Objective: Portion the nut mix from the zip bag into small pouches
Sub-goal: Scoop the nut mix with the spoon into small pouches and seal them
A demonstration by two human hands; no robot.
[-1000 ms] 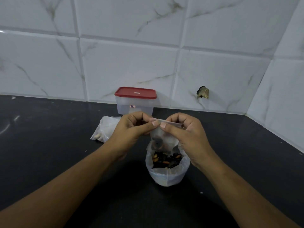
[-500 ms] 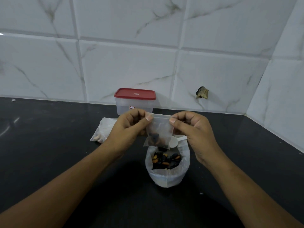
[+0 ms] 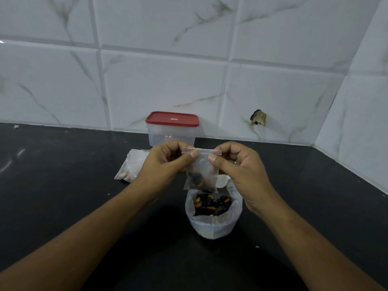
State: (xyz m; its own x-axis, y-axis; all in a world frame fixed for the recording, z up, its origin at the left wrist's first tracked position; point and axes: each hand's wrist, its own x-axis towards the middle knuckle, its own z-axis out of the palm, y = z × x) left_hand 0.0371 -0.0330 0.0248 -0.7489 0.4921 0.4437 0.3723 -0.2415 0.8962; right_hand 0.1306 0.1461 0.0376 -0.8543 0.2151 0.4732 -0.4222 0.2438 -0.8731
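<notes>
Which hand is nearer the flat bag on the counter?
Left. The left hand sits just right of the flat bag; the right hand is farther right, beyond the pouch.

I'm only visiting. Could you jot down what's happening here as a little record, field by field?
place: black counter by a tiled wall
left hand: pinches the top strip of the small pouch
right hand: pinches the same strip
small pouch: held above the zip bag, a few dark nuts at its bottom
zip bag: stands open on the counter, nut mix inside
behind: box with a red lid, shut; another plastic bag lying left of it
</notes>
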